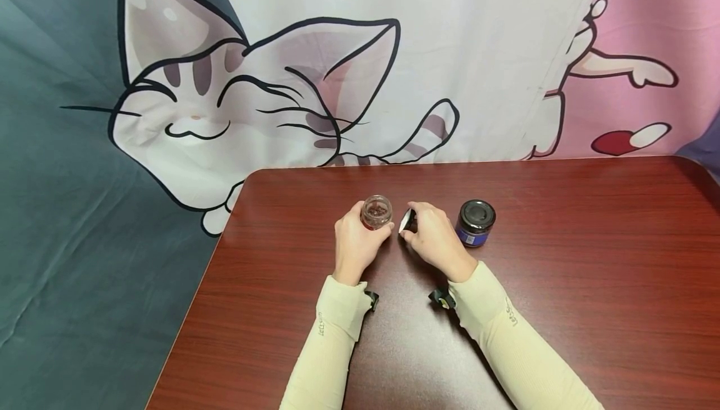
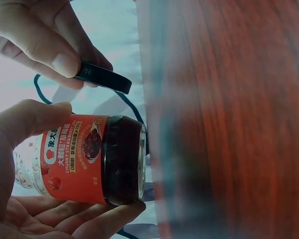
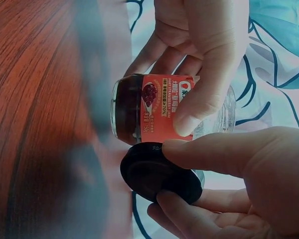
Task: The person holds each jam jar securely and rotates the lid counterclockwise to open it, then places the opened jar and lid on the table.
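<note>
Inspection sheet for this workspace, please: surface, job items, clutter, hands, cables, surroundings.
Surface: reddish-brown wood-grain table, glossy, light reflecting near the forearms.
Job items: strawberry jam jar, red label, upright, uncovered; black lid, off the jar.
Clutter: closed jar, dark top and blue label, standing right of the right hand.
Hands: left hand grips the strawberry jam jar; right hand pinches the black lid.
Cables: nothing seen.
Surroundings: cat-print cloth behind the table.

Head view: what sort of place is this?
Probably an indoor recording spot: a cartoon-cat cloth hangs behind a reddish-brown table, and small dark devices sit at both of the person's wrists.
</note>
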The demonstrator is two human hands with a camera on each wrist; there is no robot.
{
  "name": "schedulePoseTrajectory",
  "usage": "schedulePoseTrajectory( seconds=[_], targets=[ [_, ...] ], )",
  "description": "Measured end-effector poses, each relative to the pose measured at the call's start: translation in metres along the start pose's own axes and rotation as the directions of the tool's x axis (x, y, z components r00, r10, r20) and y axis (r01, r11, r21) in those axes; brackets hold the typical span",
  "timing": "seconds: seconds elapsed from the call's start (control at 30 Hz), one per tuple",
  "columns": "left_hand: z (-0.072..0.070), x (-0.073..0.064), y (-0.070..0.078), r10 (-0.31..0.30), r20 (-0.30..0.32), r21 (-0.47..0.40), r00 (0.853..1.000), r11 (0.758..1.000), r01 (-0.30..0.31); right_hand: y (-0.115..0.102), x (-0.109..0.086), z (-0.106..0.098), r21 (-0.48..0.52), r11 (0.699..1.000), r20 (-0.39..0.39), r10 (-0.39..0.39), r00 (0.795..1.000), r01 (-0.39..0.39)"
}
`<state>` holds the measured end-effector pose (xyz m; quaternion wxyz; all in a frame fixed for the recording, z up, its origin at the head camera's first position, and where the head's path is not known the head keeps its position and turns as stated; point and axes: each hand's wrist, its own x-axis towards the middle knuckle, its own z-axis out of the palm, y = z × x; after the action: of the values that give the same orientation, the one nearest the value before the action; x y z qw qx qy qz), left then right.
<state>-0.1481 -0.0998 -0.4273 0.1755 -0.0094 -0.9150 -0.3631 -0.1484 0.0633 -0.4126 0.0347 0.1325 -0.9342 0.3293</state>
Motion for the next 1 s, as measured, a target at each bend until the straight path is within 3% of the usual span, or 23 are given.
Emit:
schedulePoseTrajectory(
  seconds=[1.0],
  targets=[
    [0.0034,-0.0001,-0.0042,-0.041,0.027,-0.014,0.999,0.999,0.042,0.0047,0.0016,0.0068,-0.013,1.000,0.061,0.001,0.998,0.000]
  ],
)
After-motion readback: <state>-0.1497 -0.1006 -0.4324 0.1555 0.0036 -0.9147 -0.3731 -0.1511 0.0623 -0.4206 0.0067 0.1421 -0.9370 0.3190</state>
